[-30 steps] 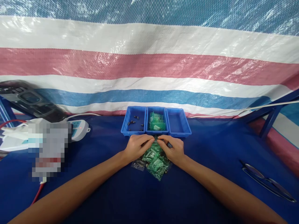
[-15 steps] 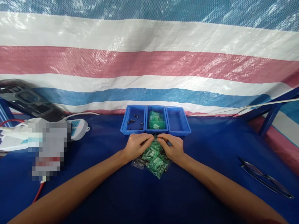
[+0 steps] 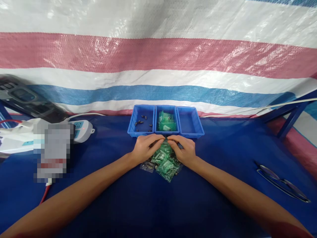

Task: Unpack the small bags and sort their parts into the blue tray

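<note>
My left hand (image 3: 145,148) and my right hand (image 3: 184,150) meet over a pile of small green plastic bags (image 3: 165,163) on the blue table cloth. The fingers of both hands pinch the top edge of one green bag (image 3: 165,144) between them. Just beyond stand three blue trays side by side: the left tray (image 3: 141,133) holds several small dark screws, the middle tray (image 3: 166,109) holds green bags, and the right tray (image 3: 190,134) shows nothing inside.
A white power strip (image 3: 80,127) with cables and a black device (image 3: 27,100) lie at the left. A pair of glasses (image 3: 282,185) rests at the right. A striped tarp (image 3: 158,66) hangs behind the table.
The camera has tilted down a little, so everything sits higher in view. Both hands stay pinched on the green bag by the trays.
</note>
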The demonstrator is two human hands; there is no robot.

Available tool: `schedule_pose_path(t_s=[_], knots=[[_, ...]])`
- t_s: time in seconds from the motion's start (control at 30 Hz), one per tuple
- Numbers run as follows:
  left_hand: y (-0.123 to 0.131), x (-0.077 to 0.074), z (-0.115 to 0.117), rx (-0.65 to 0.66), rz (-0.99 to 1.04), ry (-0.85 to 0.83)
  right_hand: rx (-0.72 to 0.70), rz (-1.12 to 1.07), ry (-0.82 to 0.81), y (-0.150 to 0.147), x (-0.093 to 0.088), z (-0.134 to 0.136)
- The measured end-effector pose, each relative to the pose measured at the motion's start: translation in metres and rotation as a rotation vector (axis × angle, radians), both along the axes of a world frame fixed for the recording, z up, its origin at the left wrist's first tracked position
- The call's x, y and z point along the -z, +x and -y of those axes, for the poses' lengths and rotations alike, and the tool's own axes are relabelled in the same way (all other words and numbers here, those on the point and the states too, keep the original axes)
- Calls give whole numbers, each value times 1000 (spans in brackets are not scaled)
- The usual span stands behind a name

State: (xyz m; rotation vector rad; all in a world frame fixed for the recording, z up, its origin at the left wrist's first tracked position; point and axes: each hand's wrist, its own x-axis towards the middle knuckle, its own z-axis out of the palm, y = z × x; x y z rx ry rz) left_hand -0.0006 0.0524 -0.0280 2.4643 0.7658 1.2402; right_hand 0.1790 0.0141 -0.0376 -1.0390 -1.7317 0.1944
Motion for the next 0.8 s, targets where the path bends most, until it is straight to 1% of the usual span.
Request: schedule_pose_path(t_s=[0.37,0.6,0.8], knots=[[0,-1,0,-5,-8,-3,-12,15,-22,0,0,0],[0,-1,1,-16,-1,7,-41,-47,7,0,1,-1],[0,-2,1,-15,1,16,-25,-73,12,-1,1,-1]])
